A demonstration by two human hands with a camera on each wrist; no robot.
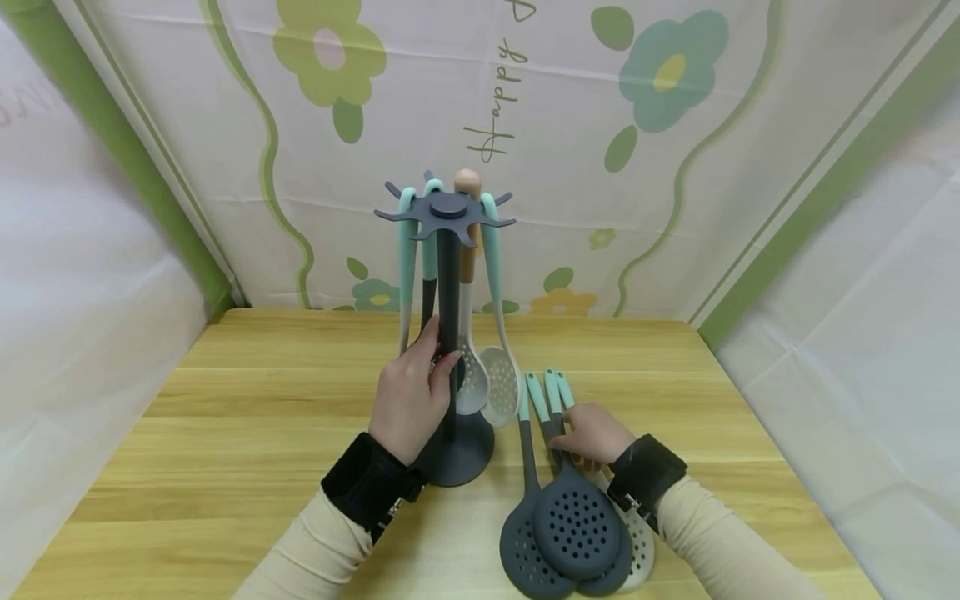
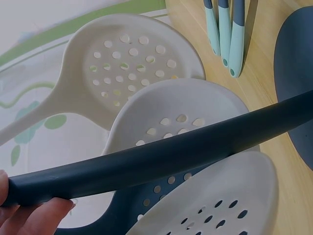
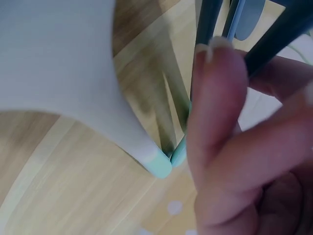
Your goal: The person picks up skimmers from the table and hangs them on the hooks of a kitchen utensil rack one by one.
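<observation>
A dark utensil rack (image 1: 448,208) stands upright, and my left hand (image 1: 412,396) grips its pole (image 2: 171,154). From its hooks hang several utensils, among them a pale skimmer (image 1: 501,387) and a pale slotted spoon (image 1: 472,385) with a wooden-looking handle. A dark slotted head shows behind the pole in the left wrist view. To the right of the rack, my right hand (image 1: 596,433) pinches the dark lower handle of a dark grey skimmer (image 1: 577,525). That skimmer's round head lies over other slotted utensils, including a dark one (image 1: 528,542) and a pale one (image 1: 641,542).
The rack's round base (image 1: 468,458) rests on the wooden table (image 1: 247,433). Mint handle ends (image 1: 551,383) of the lying utensils point toward the back, close to the base. A flower-print cloth (image 1: 525,167) hangs behind the table, with white cloth at both sides.
</observation>
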